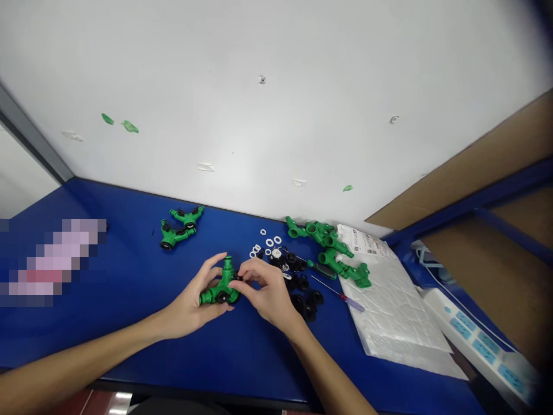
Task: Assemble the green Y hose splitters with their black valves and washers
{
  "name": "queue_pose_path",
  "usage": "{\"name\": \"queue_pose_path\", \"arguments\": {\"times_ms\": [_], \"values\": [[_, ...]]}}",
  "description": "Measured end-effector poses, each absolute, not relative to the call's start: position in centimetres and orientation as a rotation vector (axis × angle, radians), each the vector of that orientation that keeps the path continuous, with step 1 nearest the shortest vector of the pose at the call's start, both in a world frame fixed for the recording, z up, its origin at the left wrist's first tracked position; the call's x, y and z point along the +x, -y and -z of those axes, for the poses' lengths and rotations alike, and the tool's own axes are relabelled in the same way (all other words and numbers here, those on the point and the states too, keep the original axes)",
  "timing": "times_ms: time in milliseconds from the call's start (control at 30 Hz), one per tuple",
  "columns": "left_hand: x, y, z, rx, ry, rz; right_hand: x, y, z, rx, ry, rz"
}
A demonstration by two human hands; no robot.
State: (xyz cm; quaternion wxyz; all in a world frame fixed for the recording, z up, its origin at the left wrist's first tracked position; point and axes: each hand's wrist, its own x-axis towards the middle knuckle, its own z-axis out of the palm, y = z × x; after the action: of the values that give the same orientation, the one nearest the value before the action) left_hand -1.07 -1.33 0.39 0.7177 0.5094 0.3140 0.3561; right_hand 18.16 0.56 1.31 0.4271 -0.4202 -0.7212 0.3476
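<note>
A green Y-shaped hose splitter (225,283) with black fittings rests in my left hand (190,302), whose fingers and thumb wrap around it from the left. From the other side, my right hand (272,291) pinches a small black part (237,277) against the splitter's upper right side. The fingertips partly cover that part, so its exact shape is hidden. On the blue table just beyond my right hand lie white ring washers (269,242) and loose black fittings (298,282). Two green splitters with black fittings (179,234) lie farther back on the left.
Several green splitter bodies (319,233) are heaped at the back right, partly on a white padded mailer (397,311). Near them lie a green-handled screwdriver (324,270) and a purple-handled screwdriver (353,304). A power strip (479,340) runs along the right edge; a white wall (242,127) stands behind.
</note>
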Motion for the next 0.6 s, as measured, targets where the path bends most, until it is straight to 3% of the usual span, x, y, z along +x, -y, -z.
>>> {"name": "queue_pose_path", "arguments": {"times_ms": [267,600], "values": [[-1.1,1.2,0.8,0.806,-0.687,-0.792,17.8,-0.5,-1.5,-0.969,1.87,-0.732],[-0.2,0.8,-1.6,0.45,-0.788,-0.775,17.3,0.0,-0.6,-1.015,1.636,-0.992]]}}
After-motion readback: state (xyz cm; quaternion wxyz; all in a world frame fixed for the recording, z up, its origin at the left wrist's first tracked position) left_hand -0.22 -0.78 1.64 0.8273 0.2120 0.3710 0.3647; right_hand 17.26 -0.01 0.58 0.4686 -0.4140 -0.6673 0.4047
